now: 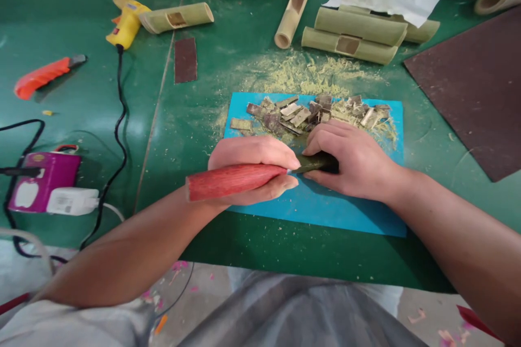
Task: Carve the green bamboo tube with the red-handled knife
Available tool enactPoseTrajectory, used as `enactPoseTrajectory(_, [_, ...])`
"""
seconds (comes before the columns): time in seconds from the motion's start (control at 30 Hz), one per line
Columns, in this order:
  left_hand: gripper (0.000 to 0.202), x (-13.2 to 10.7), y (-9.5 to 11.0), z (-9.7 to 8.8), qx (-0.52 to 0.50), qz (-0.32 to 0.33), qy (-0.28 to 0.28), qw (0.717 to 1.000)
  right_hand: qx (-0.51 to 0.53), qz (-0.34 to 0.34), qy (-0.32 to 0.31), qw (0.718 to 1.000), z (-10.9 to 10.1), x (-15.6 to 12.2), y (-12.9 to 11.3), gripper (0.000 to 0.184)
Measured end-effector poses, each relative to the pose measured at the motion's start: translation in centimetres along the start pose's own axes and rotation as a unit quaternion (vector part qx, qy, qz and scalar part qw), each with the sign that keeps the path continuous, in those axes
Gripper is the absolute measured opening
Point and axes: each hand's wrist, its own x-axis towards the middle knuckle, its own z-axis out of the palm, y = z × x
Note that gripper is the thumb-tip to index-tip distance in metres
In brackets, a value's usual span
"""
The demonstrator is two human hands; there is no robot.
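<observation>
Over the nine-o'clock side of the blue sheet (pixel 293 207), the left hand (pixel 253 152) grips a red-handled tool (pixel 232 182). At three o'clock from it, the right hand (pixel 350 156) clasps a dark green piece (pixel 312 163).

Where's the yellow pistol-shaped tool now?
In the head view, the yellow tool lies at upper left on the green tabletop, just left of a notched green bamboo tube.

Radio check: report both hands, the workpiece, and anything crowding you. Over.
Left hand grips red-handled tool. Right hand holds dark green piece, tool end close by, contact unclear. Loose scraps crowd blue sheet just beyond the hands.
</observation>
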Motion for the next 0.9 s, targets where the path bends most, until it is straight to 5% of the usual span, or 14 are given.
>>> enactPoseTrajectory(0.23, [0.007,0.2,0.2,-0.1,0.010,0.008,-0.014,1.000,0.010,0.013,-0.002,1.000,0.0,0.0,0.0,0.013])
enactPoseTrajectory(0.73, [0.014,0.1,1.1,0.5,0.026,-0.029,0.054,0.998,0.001,0.002,0.004,1.000,0.2,0.1,0.1,0.013])
enactPoseTrajectory(0.9, [0.009,0.3,0.7,0.3,0.007,-0.011,0.017,1.000,0.008,0.006,0.001,1.000,0.1,0.1,0.0,0.011])
